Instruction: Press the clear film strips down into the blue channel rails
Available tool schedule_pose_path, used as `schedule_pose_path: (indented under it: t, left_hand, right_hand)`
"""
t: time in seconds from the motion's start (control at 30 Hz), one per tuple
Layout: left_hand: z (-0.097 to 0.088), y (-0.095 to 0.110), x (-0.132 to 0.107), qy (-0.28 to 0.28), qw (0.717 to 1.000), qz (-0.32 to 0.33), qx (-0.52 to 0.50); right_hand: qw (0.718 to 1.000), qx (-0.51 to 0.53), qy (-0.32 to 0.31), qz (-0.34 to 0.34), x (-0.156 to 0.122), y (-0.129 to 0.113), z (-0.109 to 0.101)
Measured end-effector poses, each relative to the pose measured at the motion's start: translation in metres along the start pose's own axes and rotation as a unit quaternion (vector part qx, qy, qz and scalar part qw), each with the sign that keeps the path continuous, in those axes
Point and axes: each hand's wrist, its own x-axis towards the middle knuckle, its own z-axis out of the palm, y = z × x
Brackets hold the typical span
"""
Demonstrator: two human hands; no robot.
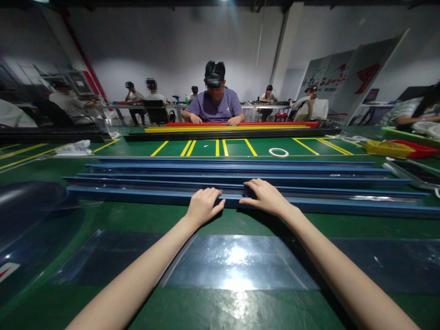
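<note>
Several long blue rails (144, 183) lie side by side across the green table (137, 220), running left to right. My left hand (203, 205) rests on the nearest rail with its fingers curled over the top edge. My right hand (264, 196) lies just to the right on the same rail, fingers bent over it and thumb pointing toward the left hand. The two hands are nearly touching. A clear plastic sheet (237, 261) lies flat on the table beneath my forearms.
A white tape ring (278, 152) sits beyond the rails on the yellow-lined surface. A person in a purple shirt (215, 106) sits opposite with red, yellow and black rails (227, 128). Yellow and red trays (395, 149) stand at the right. A dark curved object (27, 201) lies at left.
</note>
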Motion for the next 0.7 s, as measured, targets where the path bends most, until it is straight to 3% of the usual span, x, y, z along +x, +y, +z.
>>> schedule_pose_path:
  t: [0.17, 0.33, 0.7]
  left_hand:
    - [-0.002, 0.000, -0.001, 0.012, 1.000, 0.005, -0.002]
    - [-0.002, 0.000, -0.001, 0.016, 1.000, 0.013, -0.007]
    - [0.000, -0.003, -0.002, 0.010, 1.000, 0.024, 0.012]
  right_hand:
    - [1.000, -0.017, -0.022, -0.008, 0.002, 0.001, -0.006]
    - [0.997, 0.013, -0.065, 0.031, 0.000, 0.009, -0.019]
    - [0.981, 0.072, -0.139, 0.112, -0.016, 0.058, -0.041]
